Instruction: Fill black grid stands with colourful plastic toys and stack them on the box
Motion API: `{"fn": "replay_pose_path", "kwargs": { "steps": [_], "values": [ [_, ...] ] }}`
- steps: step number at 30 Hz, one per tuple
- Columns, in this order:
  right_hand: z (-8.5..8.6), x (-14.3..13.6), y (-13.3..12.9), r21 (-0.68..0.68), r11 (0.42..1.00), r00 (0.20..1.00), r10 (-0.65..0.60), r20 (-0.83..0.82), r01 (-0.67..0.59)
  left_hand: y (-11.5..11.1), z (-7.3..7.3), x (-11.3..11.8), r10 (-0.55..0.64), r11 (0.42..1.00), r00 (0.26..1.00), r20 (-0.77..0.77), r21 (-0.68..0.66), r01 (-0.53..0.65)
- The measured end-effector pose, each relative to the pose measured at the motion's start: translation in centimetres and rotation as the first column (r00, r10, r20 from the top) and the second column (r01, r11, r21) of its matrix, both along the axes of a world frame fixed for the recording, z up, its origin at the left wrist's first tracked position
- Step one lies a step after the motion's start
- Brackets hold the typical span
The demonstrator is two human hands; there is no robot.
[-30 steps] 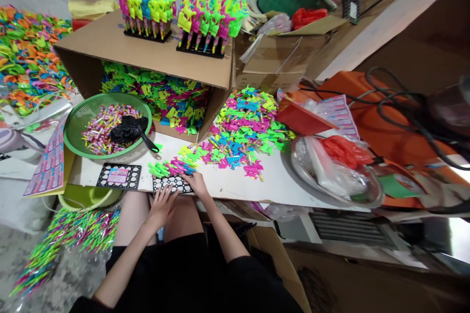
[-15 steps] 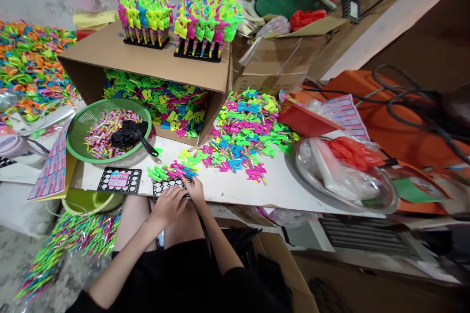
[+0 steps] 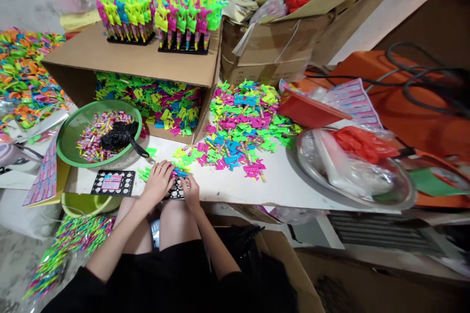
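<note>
A black rack with round holes [image 3: 175, 192] lies at the table's front edge, partly hidden by both hands. Small coloured plastic pieces [image 3: 179, 172] in pink, blue and green line its far side. My left hand [image 3: 158, 182] reaches over the rack's left part, its bent fingers close together on the pieces; what they pinch is hidden. My right hand [image 3: 191, 192] is at the rack's right end, fingers curled in beside the blue pieces. Whatever is between those fingertips is too small to make out. To the left lies a second black rack [image 3: 96, 187] with a pink label [image 3: 112, 182].
A green basket [image 3: 62, 144] of small wrapped sticks and a black bag stands left. Behind are an open carton [image 3: 128, 61] with two filled racks on top and a heap of coloured plastic pieces [image 3: 242, 122]. A metal basin [image 3: 407, 190] with plastic bags stands right.
My left hand has moved from the rack's near side forward onto the coloured pieces. My right hand has shifted slightly at the right end. The camera view has shifted a little.
</note>
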State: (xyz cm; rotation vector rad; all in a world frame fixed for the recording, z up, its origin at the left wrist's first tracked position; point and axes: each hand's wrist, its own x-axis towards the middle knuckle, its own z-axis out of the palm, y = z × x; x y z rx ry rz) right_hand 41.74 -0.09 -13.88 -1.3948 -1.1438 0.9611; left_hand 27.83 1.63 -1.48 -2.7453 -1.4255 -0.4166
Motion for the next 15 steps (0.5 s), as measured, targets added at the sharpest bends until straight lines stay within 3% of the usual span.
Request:
{"fn": "replay_pose_path", "kwargs": {
  "steps": [7,15],
  "values": [
    [0.3,0.1,-0.5,0.034,0.999,0.993,0.025,-0.117,-0.022,-0.1,0.0,0.1,0.043,0.999,0.999,-0.001,0.012,-0.043],
    [0.2,0.0,-1.4,-0.074,0.997,0.996,-0.008,-0.094,0.001,-0.7,0.2,0.3,0.047,0.998,0.999,-0.012,0.035,-0.047]
  ]
}}
